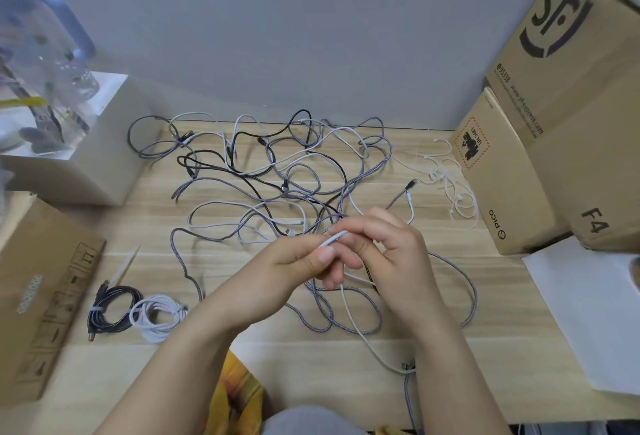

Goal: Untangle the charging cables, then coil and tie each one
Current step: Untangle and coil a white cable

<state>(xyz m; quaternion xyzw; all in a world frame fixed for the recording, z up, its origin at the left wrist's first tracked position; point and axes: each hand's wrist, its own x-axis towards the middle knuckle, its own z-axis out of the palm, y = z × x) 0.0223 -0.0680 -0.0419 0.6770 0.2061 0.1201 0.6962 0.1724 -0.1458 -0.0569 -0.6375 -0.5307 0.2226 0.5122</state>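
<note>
A tangle of white, grey braided and black charging cables (277, 171) spreads over the wooden table (145, 226). My left hand (298, 261) and my right hand (391, 254) meet above the table's front middle, both pinching one white cable (334, 237). That cable hangs down from the hands and runs toward the table's front edge. A coiled, tied black cable (112, 308) and a coiled, tied white cable (157, 316) lie side by side at the front left. Loose white ties (446, 178) lie at the right.
Cardboard boxes (568, 122) stand stacked at the right, with a white sheet (581, 313) in front of them. A flat brown box (38, 296) lies at the left, a beige box (86, 157) with a clear bottle (38, 63) behind it. A grey wall bounds the back.
</note>
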